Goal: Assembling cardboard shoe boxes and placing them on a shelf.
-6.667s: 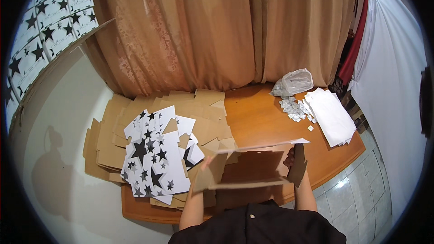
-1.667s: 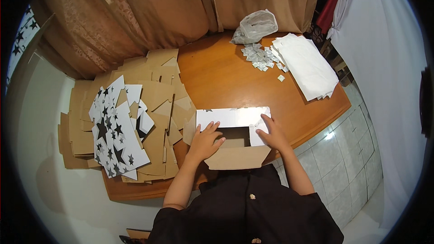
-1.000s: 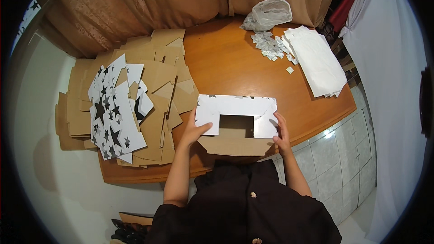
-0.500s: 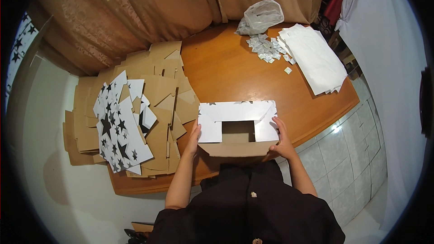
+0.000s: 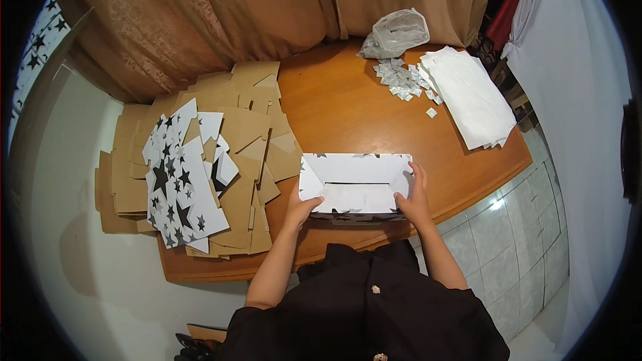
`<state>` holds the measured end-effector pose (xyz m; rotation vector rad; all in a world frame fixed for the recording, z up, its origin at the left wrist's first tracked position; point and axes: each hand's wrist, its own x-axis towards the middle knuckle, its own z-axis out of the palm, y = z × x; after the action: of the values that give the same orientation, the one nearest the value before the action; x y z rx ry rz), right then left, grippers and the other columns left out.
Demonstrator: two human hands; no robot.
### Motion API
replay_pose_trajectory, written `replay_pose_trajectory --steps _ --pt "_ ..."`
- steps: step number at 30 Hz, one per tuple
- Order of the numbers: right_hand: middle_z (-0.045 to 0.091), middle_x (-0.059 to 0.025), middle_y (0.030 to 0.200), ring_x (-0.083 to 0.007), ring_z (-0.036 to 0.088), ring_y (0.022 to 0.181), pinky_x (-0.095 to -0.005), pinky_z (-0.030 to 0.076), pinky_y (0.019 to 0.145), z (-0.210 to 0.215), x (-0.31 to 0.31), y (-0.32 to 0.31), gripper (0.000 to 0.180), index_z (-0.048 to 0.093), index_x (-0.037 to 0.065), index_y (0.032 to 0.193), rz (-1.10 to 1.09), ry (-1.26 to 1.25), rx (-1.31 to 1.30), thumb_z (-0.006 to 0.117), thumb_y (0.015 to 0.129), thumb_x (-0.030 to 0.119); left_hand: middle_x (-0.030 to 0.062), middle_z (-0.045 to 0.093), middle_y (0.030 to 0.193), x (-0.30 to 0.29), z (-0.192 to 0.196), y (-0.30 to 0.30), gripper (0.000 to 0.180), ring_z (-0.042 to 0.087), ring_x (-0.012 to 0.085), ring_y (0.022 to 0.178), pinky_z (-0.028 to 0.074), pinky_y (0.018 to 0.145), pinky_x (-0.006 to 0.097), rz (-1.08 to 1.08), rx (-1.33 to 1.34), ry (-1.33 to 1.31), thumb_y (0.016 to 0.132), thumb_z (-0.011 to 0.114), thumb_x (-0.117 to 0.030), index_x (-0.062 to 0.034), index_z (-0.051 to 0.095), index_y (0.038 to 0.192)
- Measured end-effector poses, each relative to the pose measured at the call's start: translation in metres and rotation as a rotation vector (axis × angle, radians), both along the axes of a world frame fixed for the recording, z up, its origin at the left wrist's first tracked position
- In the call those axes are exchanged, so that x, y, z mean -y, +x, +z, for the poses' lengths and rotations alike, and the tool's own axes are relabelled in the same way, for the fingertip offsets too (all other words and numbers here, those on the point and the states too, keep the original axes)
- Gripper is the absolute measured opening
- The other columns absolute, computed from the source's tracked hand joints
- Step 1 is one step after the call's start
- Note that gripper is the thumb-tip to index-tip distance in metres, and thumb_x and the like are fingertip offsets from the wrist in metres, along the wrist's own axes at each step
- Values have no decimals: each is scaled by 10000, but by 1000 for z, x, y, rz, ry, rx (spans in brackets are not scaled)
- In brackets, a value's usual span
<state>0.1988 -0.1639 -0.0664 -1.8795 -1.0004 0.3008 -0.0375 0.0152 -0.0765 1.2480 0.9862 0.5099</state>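
A white cardboard box [image 5: 356, 168] patterned with dark stars stands at the table's near edge, in front of my body. Its top flaps are folded inward, leaving a narrow dark slit between them. My left hand [image 5: 301, 207] grips the box's left end, thumb over the near left corner. Round the right end wraps my right hand [image 5: 414, 197], its thumb on the near right corner and its fingers along the side. The box's underside is hidden.
Flat brown cardboard blanks [image 5: 244, 127] and star-printed white blanks [image 5: 177, 180] lie piled at the left. Far right are a stack of white sheets [image 5: 468, 100], small pale packets [image 5: 401, 80] and a clear plastic bag [image 5: 399, 32]. A brown curtain [image 5: 261, 13] hangs behind the table.
The near flap, which showed its brown edge hanging outward, is now folded in and closes most of the opening. My left thumb has come onto the near left corner.
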Motion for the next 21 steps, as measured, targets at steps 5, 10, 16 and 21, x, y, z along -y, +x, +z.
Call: replay_pose_trajectory --steps 5,10,16,21 --pt "356 -222 1325 -315 347 1244 -364 267 1044 -22 2 14 747 232 9 1378 41 103 -348 636 756 96 116 523 1229 -4 6 -8 620 498 228 1131 388 946 335 -12 30 -158 811 619 -277 -29 392 1332" --pt "397 -192 1324 -269 387 1223 -335 287 1029 4 -5 19 651 223 -30 1379 67 65 -800 562 856 159 78 503 1296 -18 -2 -15 567 465 221 1191 353 993 394 32 216 -479 920 401 -478 -84 422 1327" --pt "390 -222 1324 -285 371 1239 -333 265 1043 25 -21 -1 621 239 -43 1379 95 191 -547 520 890 219 152 279 1438 -14 85 -15 869 317 286 1289 260 1045 391 -99 259 46 699 707 -372 -37 295 1387" --pt "325 -261 1353 -352 323 1269 -378 237 1061 -11 -34 0 641 229 -29 1389 174 -39 -251 516 894 260 204 347 1344 22 181 19 936 364 374 1231 290 1025 430 -87 -264 1182 540 767 -263 -124 346 1365"
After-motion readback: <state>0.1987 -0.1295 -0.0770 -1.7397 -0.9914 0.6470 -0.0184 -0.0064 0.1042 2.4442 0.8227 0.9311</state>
